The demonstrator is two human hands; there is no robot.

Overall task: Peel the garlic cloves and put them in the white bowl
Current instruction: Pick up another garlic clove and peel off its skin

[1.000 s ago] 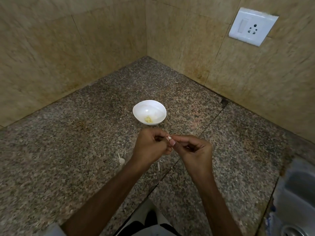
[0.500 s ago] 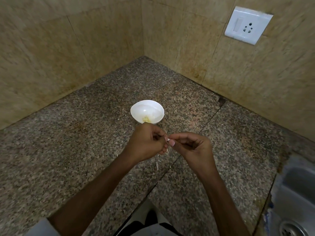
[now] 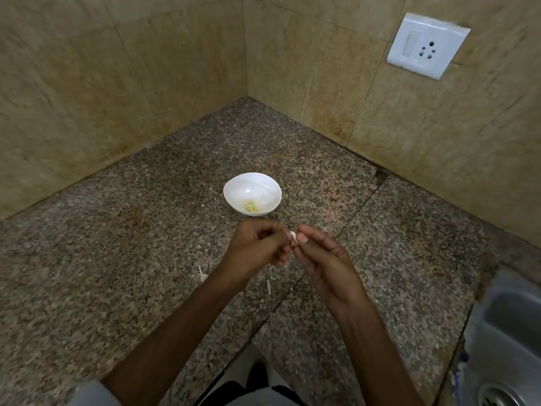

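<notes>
A small white bowl (image 3: 263, 186) stands on the granite counter (image 3: 117, 273) with a few pale yellow peeled cloves (image 3: 251, 206) in its near side. Just in front of the bowl, both hands meet above the counter. My left hand (image 3: 257, 247) and my right hand (image 3: 325, 259) pinch one small white garlic clove (image 3: 293, 236) between their fingertips. Most of the clove is hidden by the fingers.
Thin white bits of garlic skin (image 3: 202, 276) lie on the counter under and left of my hands. A steel sink (image 3: 509, 341) sits at the lower right. Tiled walls form a corner behind the bowl, with a white socket plate (image 3: 426, 45) at the upper right.
Both hands stay together on the clove, with only small shifts of the fingers. The view has drifted slightly.
</notes>
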